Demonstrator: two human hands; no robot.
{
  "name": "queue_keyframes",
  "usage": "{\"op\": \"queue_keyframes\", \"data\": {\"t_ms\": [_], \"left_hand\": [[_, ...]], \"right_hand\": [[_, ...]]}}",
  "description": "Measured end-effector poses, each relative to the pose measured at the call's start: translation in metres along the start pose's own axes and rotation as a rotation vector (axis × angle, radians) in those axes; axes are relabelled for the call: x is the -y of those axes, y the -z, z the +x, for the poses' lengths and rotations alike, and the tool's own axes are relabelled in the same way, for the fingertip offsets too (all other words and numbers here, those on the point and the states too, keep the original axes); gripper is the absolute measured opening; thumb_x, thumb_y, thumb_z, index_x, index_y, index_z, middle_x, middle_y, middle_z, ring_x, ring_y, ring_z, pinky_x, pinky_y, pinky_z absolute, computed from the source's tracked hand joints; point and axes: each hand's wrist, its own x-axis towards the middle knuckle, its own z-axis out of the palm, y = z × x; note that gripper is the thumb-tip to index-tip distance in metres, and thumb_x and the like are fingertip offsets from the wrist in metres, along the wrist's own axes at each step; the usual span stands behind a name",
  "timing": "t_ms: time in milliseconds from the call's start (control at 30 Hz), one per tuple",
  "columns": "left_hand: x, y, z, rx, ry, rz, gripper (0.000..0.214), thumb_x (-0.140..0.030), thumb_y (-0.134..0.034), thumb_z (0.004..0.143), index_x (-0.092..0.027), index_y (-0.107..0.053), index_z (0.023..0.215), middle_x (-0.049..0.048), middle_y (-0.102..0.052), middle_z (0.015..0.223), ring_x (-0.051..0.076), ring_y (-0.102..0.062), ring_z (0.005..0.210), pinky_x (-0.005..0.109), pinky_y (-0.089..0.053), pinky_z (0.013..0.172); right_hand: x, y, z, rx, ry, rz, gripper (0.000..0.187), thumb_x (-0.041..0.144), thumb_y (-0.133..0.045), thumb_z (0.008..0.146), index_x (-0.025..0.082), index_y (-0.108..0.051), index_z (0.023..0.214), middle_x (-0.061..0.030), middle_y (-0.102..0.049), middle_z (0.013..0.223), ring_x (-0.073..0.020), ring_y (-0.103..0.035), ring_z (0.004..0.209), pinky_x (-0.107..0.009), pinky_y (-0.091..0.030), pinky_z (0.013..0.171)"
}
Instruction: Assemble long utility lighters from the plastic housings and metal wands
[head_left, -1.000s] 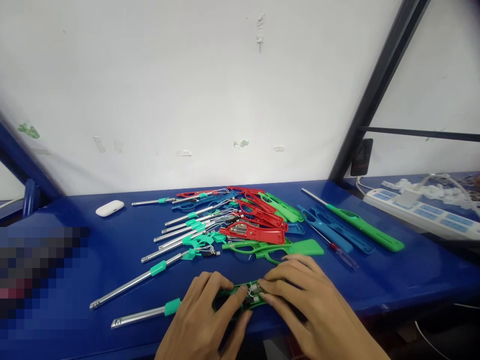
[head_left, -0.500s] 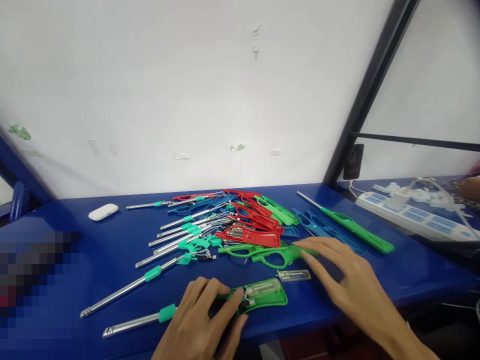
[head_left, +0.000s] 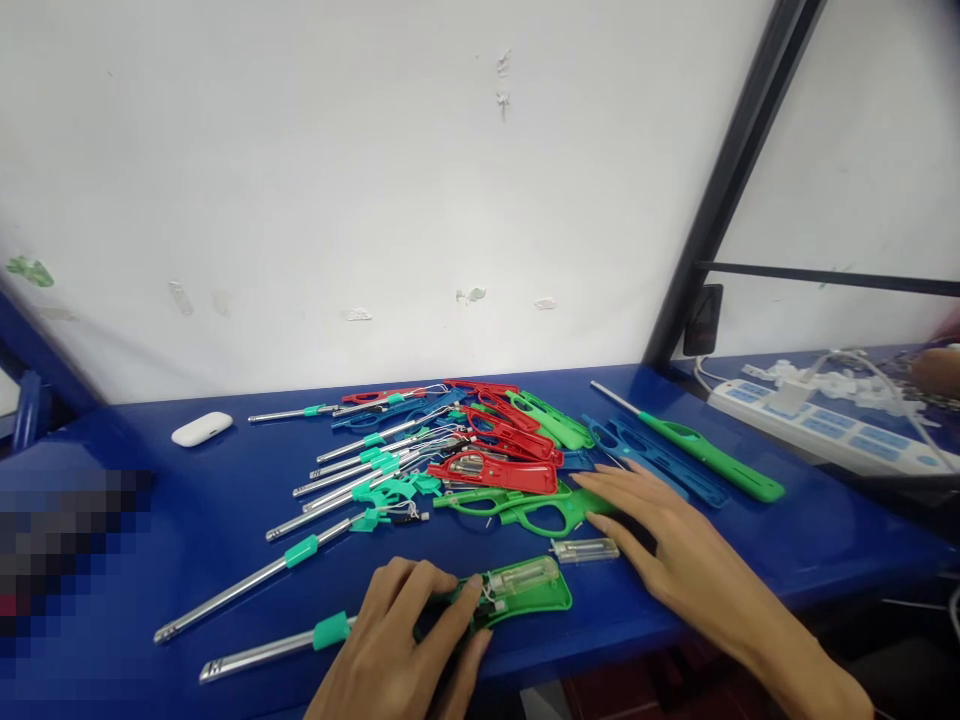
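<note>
My left hand (head_left: 409, 635) is closed over a green lighter casing (head_left: 551, 592) near the table's front edge. A clear fuel tank (head_left: 525, 575) and white wires lie in that casing, and a metal lighter tube (head_left: 262, 655) with a teal collar sticks out to the left. The fingers hide the casing's trigger end. My right hand (head_left: 660, 525) has its thumb and fingers on either side of a green casing half (head_left: 551, 515) with a finger loop, covering its right end. Just left of the right thumb lies a loose clear fuel tank (head_left: 585, 550).
Behind the hands lie several red casing halves (head_left: 517, 475) and metal tubes with teal parts (head_left: 330, 490). Blue casing halves (head_left: 660, 462) and an assembled green lighter (head_left: 697, 455) are at the right. A white case (head_left: 202, 429) is at the left, a power strip (head_left: 825, 425) far right.
My right hand has shifted slightly left, its fingers reaching further over the green casing half. The left hand stays on its casing. The whole view has moved a little.
</note>
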Motion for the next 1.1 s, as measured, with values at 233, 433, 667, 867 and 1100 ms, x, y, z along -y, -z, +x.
{"op": "queue_keyframes", "data": {"t_ms": [233,433,667,867,1100], "left_hand": [[0.001,0.000,0.001,0.028,0.005,0.013,0.031,-0.014,-0.060,0.101,-0.019,-0.063,0.131,0.0084,-0.065,0.102,0.022,-0.063,0.089,0.034,-0.063,0.073],[0.000,-0.001,0.000,0.031,-0.005,0.049,0.031,-0.014,-0.062,0.100,-0.019,-0.064,0.130,0.0086,-0.066,0.101,0.023,-0.062,0.088,0.037,-0.064,0.073],[-0.001,0.002,0.001,0.025,0.006,0.061,0.030,-0.017,-0.062,0.100,-0.021,-0.064,0.130,0.0085,-0.067,0.101,0.023,-0.063,0.086,0.037,-0.063,0.072],[0.001,0.002,0.001,0.035,0.033,0.087,0.033,-0.026,-0.061,0.103,-0.023,-0.062,0.135,0.0063,-0.071,0.101,0.023,-0.068,0.085,0.038,-0.064,0.075],[0.001,0.014,-0.003,0.020,0.112,0.127,0.059,-0.050,-0.058,0.104,-0.022,-0.047,0.155,0.0105,-0.074,0.127,0.026,-0.075,0.111,0.038,-0.067,0.091]], "right_hand": [[-0.008,0.001,0.006,0.045,0.030,0.092,0.025,0.034,-0.065,0.104,0.027,-0.077,0.124,-0.0064,-0.080,0.123,-0.0293,-0.072,0.123,-0.062,-0.041,0.123],[-0.008,0.004,0.011,0.057,0.027,0.133,0.021,0.033,-0.064,0.105,0.028,-0.079,0.119,-0.0049,-0.080,0.119,-0.0258,-0.076,0.111,-0.054,-0.049,0.117],[-0.002,0.021,0.004,0.044,-0.015,0.193,0.026,0.038,-0.060,0.106,0.030,-0.082,0.117,-0.0056,-0.081,0.118,-0.0258,-0.077,0.112,-0.040,-0.062,0.100],[0.010,0.032,-0.004,0.005,-0.056,0.296,0.025,0.046,-0.066,0.102,0.033,-0.083,0.115,-0.0040,-0.082,0.118,-0.0266,-0.079,0.108,-0.037,-0.064,0.097],[0.032,0.027,-0.009,0.044,0.009,0.229,0.023,0.044,-0.063,0.104,0.042,-0.080,0.120,0.0021,-0.080,0.121,-0.0231,-0.074,0.117,-0.036,-0.061,0.104]]}}
